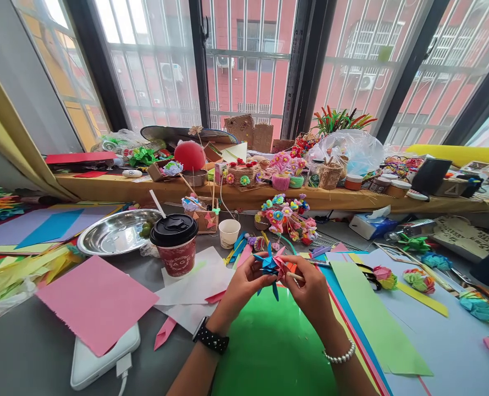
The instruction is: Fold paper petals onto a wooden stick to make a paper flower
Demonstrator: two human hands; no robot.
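Note:
Both my hands meet over a green sheet [269,346] at the table's near middle. My left hand [244,286], with a black watch on the wrist, is closed on a blue and pink folded paper flower [270,265]. My right hand [310,289], with a pearl bracelet, pinches the same flower from the right, along with what looks like a thin wooden stick. The flower's blue points stick up and down between my fingers.
A red paper cup [175,243] with black lid stands left of my hands, a steel bowl [114,234] behind it. A pink sheet [98,302] lies over a white power bank [99,360]. Paper flowers [287,217], scissors [368,275], coloured strips and craft clutter fill the table and sill.

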